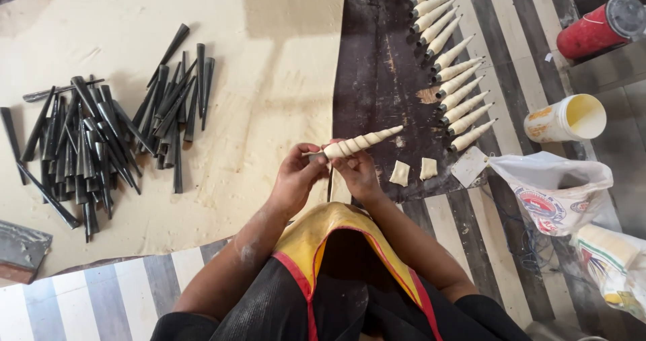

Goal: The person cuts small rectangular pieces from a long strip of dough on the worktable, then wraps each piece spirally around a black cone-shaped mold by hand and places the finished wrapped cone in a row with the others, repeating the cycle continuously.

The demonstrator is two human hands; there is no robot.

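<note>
Editor: What do the hands show?

Reporter: The left hand [296, 178] and right hand [356, 169] pinch a dough-wrapped cone [360, 143], held level just above the dark board [380, 79].

Editor: And doing it well?

Reporter: Likely even overlaps and a sealed wide end. Beyond lie the finished cones [454, 65]; far left, the bare black cone moulds [101, 139].

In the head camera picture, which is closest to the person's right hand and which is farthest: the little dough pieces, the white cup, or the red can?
From the right hand:
1. Little dough pieces, on the dark board just to its right, nearest.
2. White cup, lying on its side on the striped mat, farther right.
3. Red can, in the top right corner, farthest.
</note>
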